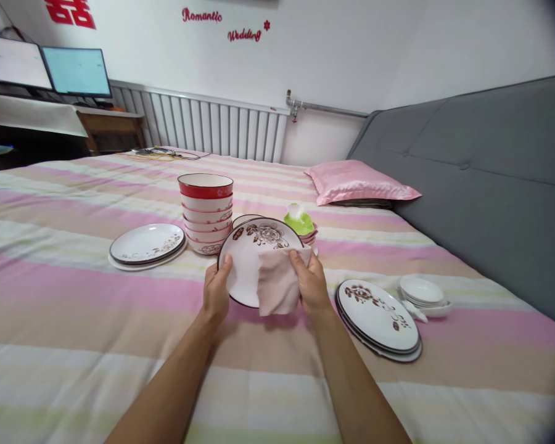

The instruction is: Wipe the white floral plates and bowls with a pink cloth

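Note:
A white plate (245, 265) with a dark rim and brown flower pattern is held up, tilted, above the bed. My left hand (216, 287) grips its left edge, thumb on the face. On the right side, my right hand (312, 280) pinches a pink cloth (277, 282) against the plate; the cloth hangs over the plate's right part. Just behind stands a stack of bowls (206, 216), the top one red outside. A green and white dish (298, 219) rests on small pink bowls, partly hidden by the held plate.
Stacked plates lie at left (148, 242) and at right (378, 314). Small white dishes (422, 291) and a white spoon sit beyond the right stack. A pink pillow (358, 180) lies near the grey headboard (481, 166). Cables (166, 153) rest at the bed's far edge.

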The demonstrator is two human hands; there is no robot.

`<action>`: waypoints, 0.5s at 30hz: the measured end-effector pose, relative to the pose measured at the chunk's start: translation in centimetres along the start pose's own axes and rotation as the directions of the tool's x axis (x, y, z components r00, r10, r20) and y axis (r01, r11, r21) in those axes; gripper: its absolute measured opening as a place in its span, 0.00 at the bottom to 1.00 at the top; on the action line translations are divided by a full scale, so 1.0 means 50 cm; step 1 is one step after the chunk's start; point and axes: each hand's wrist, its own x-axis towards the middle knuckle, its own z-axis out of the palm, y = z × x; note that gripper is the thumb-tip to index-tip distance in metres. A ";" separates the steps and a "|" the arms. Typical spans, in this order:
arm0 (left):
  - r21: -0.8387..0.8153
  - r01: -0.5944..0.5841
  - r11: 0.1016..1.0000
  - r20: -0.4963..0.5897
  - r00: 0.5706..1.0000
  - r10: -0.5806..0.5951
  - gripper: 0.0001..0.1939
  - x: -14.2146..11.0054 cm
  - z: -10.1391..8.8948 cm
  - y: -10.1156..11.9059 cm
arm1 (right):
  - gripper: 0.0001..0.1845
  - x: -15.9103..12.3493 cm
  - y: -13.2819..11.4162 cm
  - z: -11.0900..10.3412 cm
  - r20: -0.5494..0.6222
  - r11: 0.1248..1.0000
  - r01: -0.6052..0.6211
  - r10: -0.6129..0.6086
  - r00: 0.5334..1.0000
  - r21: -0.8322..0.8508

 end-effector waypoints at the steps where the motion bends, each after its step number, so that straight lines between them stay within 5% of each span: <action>1: 0.003 -0.008 1.000 -0.020 1.000 0.008 0.22 -0.001 -0.001 -0.002 | 0.18 -0.002 0.002 0.004 -0.018 1.000 -0.017 0.017 1.000 0.022; 7: -0.026 -0.017 1.000 -0.119 0.993 0.014 0.22 -0.013 0.006 -0.007 | 0.20 -0.015 0.023 0.028 -0.139 0.985 -0.107 0.126 0.982 0.134; 15: -0.146 -0.055 0.988 -0.244 0.970 0.018 0.18 -0.021 0.024 -0.007 | 0.23 -0.031 0.029 0.050 -0.184 0.978 -0.093 0.127 0.975 0.186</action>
